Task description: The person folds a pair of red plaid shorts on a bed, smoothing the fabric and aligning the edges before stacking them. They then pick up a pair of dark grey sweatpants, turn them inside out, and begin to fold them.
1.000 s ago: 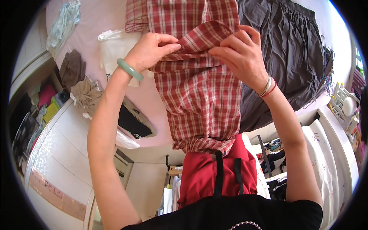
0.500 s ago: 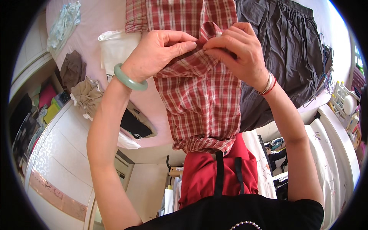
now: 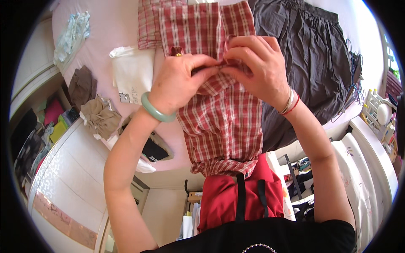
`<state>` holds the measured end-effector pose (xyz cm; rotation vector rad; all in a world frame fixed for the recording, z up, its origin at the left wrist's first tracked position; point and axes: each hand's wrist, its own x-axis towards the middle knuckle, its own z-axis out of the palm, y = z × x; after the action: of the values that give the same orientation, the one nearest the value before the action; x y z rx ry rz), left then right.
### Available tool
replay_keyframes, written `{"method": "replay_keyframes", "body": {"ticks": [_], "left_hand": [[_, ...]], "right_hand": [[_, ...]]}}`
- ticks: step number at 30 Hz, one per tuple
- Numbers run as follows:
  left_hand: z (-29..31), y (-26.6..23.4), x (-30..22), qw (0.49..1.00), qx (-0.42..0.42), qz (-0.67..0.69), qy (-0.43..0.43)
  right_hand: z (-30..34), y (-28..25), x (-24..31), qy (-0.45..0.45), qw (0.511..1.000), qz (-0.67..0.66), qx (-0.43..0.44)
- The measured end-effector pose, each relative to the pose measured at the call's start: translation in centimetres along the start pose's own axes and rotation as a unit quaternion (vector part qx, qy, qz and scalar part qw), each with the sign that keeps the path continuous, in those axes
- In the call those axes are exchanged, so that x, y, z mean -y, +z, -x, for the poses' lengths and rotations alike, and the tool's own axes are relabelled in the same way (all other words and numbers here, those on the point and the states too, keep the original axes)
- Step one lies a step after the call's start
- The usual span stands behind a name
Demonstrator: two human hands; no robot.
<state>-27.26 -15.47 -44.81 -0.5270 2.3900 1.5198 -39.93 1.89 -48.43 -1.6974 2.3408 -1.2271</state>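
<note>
A red-and-white plaid garment (image 3: 228, 126) stretches from the bed toward me, its near end gathered and resting by my red cloth with black straps (image 3: 225, 200). My left hand (image 3: 179, 80) pinches a fold of the plaid fabric between thumb and fingers; a green bangle circles its wrist. Right beside it, my right hand (image 3: 257, 69) is closed on the same fold, fingertips nearly meeting the left ones. The exact part of the garment pinched is hidden by my fingers. Flat plaid cloth (image 3: 190, 27) lies beyond the hands.
Dark grey elastic-waisted bottoms (image 3: 308, 63) are spread on the right of the pink bedsheet (image 3: 112, 17). A folded white cloth (image 3: 135, 74) lies left of the plaid. Crumpled brown (image 3: 82, 86), beige (image 3: 99, 114) and pale blue (image 3: 71, 36) clothes sit farther left.
Both hands have come slightly nearer to me with the pinched fold, and the left has shifted right. The raised flap between them has dropped lower. More flat plaid now shows beyond.
</note>
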Motion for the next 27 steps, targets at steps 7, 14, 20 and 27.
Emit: {"method": "replay_keyframes", "body": {"ticks": [7,14,20,27], "left_hand": [[-1.8,0.3,-0.7,0.977,-0.048,-0.155,0.139],[-11.2,-0.3,2.4,0.971,-0.155,-0.162,0.082],[-17.4,1.4,6.8,0.897,-0.179,-0.402,0.049],[-12.9,-0.4,7.9,0.902,-0.206,-0.340,0.166]], "right_hand": [[0.1,-0.6,-0.8,-0.001,0.996,0.012,0.085],[1.2,-1.7,-1.4,-0.064,0.996,0.046,0.030],[3.0,-1.4,-1.7,-0.099,0.987,-0.027,0.121],[2.8,-1.2,-1.4,-0.089,0.986,-0.052,0.130]]}}
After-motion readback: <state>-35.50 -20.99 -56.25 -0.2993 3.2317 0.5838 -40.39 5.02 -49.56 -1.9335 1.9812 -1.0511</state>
